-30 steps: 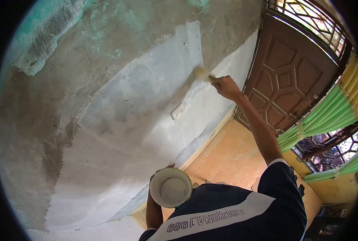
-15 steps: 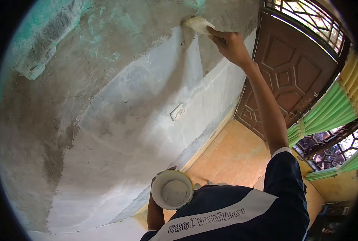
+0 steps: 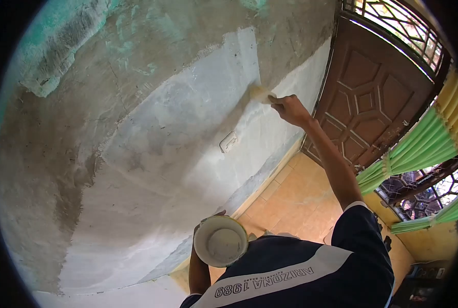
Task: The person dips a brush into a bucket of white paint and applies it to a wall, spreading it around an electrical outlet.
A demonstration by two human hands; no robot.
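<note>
My right hand (image 3: 292,110) is closed around the handle of a wide paintbrush (image 3: 260,94). The pale bristles meet the wall (image 3: 152,154) along the edge of a whitish painted area. Low in front of my chest, my left hand (image 3: 196,227) holds a small round tub (image 3: 203,244) from its far side; most of that hand is hidden behind it. Inside the tub lies pale grey-white paint (image 3: 225,243). Right of the paint's upper edge, the wall is bare grey-brown plaster.
A wall socket (image 3: 228,142) sits below the brush. To the right stand a brown panelled door (image 3: 365,97) and a window with green curtains (image 3: 419,136). Orange tiles (image 3: 285,200) cover the floor. Old green paint (image 3: 64,46) remains at the upper left.
My right hand has brought the brush down along the wall, and the whitish coating now shows where the brush was. My left hand and the tub have stayed nearly still.
</note>
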